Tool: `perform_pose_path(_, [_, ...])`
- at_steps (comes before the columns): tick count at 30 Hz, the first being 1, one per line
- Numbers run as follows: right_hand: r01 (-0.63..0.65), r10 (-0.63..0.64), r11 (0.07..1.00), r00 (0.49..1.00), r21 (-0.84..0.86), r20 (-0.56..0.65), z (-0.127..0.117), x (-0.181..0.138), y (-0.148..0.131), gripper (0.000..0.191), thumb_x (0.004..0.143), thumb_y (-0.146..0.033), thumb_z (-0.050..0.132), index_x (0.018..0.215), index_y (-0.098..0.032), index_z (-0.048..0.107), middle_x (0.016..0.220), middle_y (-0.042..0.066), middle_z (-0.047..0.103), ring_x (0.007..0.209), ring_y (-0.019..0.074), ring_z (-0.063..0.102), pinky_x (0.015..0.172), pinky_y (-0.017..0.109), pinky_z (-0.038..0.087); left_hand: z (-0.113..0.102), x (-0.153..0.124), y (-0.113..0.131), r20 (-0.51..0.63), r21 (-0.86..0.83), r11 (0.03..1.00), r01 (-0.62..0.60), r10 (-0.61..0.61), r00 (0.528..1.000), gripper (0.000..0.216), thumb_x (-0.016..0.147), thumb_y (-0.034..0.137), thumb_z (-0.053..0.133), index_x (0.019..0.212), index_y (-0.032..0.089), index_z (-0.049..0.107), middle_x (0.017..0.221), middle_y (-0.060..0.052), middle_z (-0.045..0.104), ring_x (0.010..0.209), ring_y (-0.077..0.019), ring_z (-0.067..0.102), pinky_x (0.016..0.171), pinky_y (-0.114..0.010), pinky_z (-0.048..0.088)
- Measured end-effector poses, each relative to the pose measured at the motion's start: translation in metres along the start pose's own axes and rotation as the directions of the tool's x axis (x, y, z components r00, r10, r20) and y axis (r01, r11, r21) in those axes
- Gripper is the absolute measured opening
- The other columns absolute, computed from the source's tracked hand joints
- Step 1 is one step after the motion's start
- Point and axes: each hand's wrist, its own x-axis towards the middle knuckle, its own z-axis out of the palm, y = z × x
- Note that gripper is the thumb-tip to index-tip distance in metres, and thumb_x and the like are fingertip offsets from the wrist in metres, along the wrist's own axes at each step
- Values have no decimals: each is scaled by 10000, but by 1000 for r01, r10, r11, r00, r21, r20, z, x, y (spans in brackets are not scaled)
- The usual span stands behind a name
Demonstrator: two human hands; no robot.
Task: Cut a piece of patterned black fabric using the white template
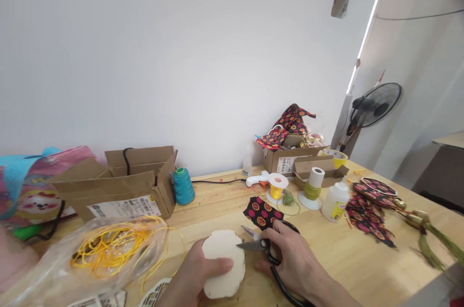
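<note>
A: So, what am I seeing, left to right?

B: I'm watching the left hand (197,275) pinching the cream scalloped piece (224,268) at six o'clock; the right hand (290,258) is curling its fingers through black scissors (263,245), patterned fabric (261,212) lying at twelve o'clock of them.

This looks like a small craft workroom, perhaps in a home. A pale wooden worktable (337,254) against a plain white wall carries open brown cardboard boxes (123,183), a teal thread cone (183,186), a white glue bottle (336,200) and red-dotted black fabric scraps (366,217).
</note>
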Motion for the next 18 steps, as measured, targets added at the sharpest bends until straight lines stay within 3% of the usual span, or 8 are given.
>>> perform_pose_path(10, [4, -4, 1000, 1000, -8, -3, 1, 1, 1, 274, 577, -388, 677, 782, -247, 564, 796, 9, 510, 716, 171, 492, 583, 248, 360, 0, 1, 0, -11, 18, 1000, 5, -5, 1000, 461, 471, 161, 714, 897, 92, 552, 635, -67, 672, 544, -214, 599, 462, -285, 446])
perform_pose_path(18, [-1, 1, 1000, 1000, -1, -5, 2, 0, 1, 273, 589, -395, 667, 803, -258, 569, 803, 7, 509, 722, 170, 498, 592, 250, 360, -1, 0, 1, 1, 5, 1000, -23, 23, 1000, 465, 507, 170, 712, 936, 94, 548, 686, -67, 685, 603, -226, 623, 526, -296, 466])
